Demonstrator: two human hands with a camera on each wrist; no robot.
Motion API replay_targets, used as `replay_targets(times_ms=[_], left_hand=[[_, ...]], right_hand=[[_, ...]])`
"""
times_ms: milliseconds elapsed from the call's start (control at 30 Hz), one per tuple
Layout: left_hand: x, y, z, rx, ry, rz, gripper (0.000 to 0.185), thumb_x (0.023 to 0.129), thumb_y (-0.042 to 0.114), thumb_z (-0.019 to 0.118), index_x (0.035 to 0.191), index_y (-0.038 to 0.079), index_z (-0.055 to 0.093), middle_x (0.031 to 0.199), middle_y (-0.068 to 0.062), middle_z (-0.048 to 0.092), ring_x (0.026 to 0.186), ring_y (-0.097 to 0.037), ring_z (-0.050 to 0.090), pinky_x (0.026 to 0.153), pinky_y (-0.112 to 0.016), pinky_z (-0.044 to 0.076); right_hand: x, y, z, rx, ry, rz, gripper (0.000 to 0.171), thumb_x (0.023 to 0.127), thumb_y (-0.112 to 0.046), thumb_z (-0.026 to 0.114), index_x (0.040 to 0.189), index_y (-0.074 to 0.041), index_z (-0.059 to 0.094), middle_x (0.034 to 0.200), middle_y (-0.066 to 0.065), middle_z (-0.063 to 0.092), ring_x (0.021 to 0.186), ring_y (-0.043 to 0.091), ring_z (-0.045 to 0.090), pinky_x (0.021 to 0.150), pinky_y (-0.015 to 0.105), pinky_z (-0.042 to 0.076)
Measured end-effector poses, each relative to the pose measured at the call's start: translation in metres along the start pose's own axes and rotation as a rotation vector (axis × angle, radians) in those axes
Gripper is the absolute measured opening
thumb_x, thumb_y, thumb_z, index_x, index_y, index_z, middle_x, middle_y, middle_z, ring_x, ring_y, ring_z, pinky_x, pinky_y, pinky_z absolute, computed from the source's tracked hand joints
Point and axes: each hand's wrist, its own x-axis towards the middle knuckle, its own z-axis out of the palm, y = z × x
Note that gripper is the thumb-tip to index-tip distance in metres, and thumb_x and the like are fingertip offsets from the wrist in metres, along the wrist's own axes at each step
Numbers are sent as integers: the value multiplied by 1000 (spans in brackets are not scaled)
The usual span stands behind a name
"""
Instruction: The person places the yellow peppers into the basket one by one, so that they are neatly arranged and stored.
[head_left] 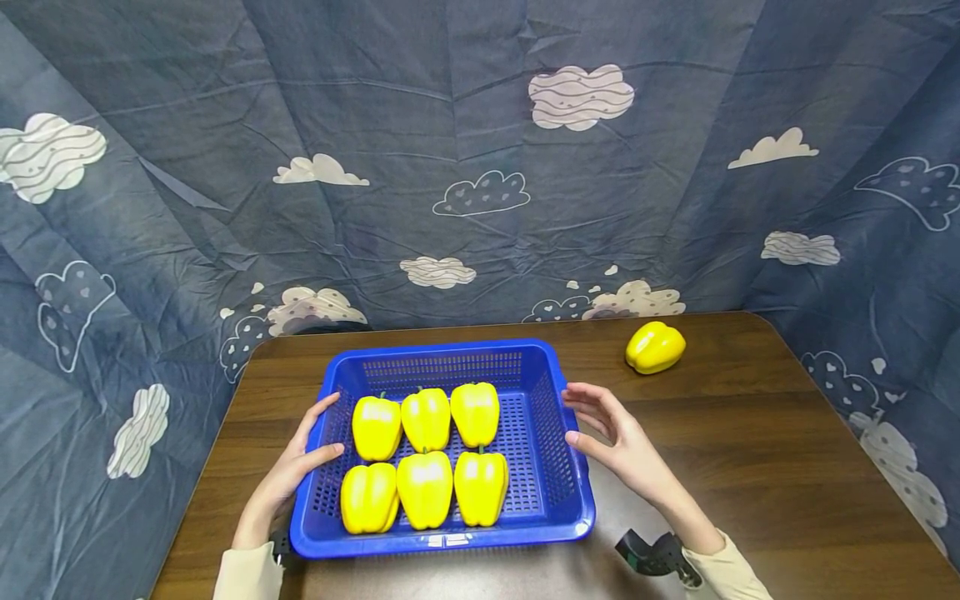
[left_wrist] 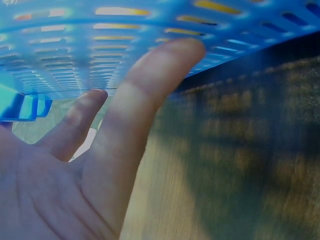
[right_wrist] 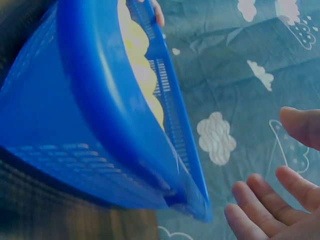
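A blue plastic basket (head_left: 442, 546) with perforated walls stands on the table, holding several yellow bell peppers (head_left: 425, 490) in two rows. At the basket's left side, my left hand (head_left: 292, 462) grips the rim; in the left wrist view its fingers (left_wrist: 125, 120) lie against the outer perforated wall. My right hand (head_left: 618, 442) is beside the right rim with fingers spread and nothing in them. The right wrist view shows a gap between those fingers (right_wrist: 265, 200) and the basket wall (right_wrist: 100, 115). A lone yellow bell pepper (head_left: 656, 347) lies outside the basket, at the back right.
The brown wooden table (head_left: 720, 433) extends to the right of the basket. Behind and at both sides hangs a dark blue cloth (head_left: 405, 125) printed with clouds. A black strap with a device (head_left: 651, 553) is on the right wrist.
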Motion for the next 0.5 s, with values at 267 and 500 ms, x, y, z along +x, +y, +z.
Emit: replay_targets(times_ms=[267,500], left_hand=[[0,-1,-1,7,-10,12,70,93,9,52,151,24,15,154,-22,7,131,-52,24,88,-59,46],[-1,2,1,3,-19,23,69,94,7,50,152,21,14,154,-23,6,131,-52,23,90,-60,44]], right_hand=[[1,6,-14,0,58,-64,56,87,5,64,136,6,38,133,24,46,121,22,49,100,22,40],[3,15,-28,-6,141,-79,57,86,8,64,136,8,37,130,-1,51,120,13,49,100,16,37]])
